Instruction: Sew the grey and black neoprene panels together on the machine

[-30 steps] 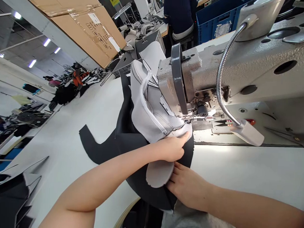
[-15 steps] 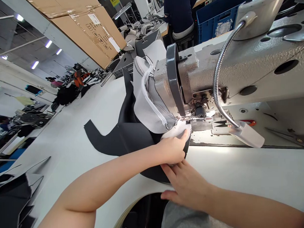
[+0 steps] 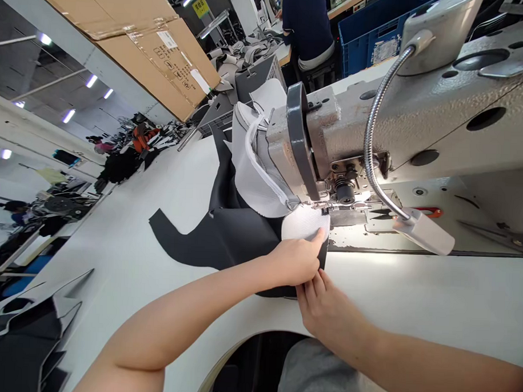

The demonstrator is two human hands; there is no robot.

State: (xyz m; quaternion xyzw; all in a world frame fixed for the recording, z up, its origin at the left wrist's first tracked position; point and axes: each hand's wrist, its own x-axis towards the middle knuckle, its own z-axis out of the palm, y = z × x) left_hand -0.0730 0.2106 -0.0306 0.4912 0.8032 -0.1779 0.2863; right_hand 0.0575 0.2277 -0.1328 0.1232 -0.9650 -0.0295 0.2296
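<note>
Under the needle area of a grey sewing machine (image 3: 345,190) lies a light grey mesh fabric piece (image 3: 301,223) on top of black fabric (image 3: 238,235). My left hand (image 3: 297,260) is closed at the edge of these layers, its index finger extended on the mesh close to the presser foot; its thumb is hidden. Just below, my right hand (image 3: 332,307) has its fingers pressed together at the black fabric's edge, touching my left hand. A grey mesh section with a white zipper (image 3: 262,167) stands bunched up left of the machine head, joined to the work.
A flexible-neck lamp (image 3: 427,230) hangs over the machine bed, with red-handled snips (image 3: 430,212) behind it. Black pieces (image 3: 20,342) lie at the lower left. Beyond are a cardboard box (image 3: 171,67), a grey crate (image 3: 259,76), a blue crate (image 3: 370,42) and a seated person (image 3: 308,29).
My right hand has shifted right, its thumb drawn in to the fingers at the fabric edge. The black fabric's near edge has moved up, and more of the light mesh shows.
</note>
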